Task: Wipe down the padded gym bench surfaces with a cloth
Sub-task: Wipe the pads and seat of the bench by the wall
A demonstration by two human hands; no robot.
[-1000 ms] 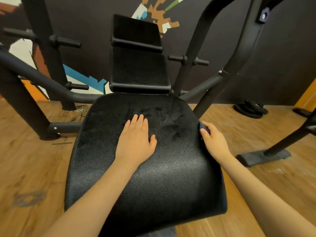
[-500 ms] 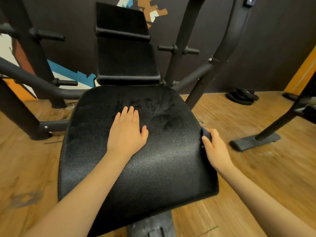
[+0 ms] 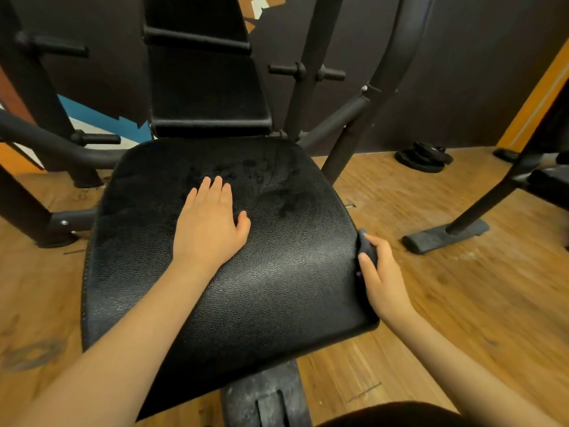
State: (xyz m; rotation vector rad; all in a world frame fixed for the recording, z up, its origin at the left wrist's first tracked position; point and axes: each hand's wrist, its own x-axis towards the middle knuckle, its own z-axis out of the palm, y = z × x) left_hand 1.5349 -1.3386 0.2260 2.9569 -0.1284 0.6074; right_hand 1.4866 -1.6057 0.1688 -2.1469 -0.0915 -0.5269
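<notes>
— Two hands are working at the black seat pad (image 3: 261, 288); what is each one doing?
— Left hand (image 3: 209, 229) is lying flat on the pad's middle, fingers straight, holding nothing. Right hand (image 3: 381, 278) is curling round a dark cloth (image 3: 366, 246), pressing it against the pad's right edge.

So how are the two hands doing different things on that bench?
The left hand lies flat, fingers straight, on top of the seat pad; the right hand curls at the pad's right edge. The left hand holds nothing; the right hand presses a dark cloth against that edge. Both touch the same pad.
</notes>
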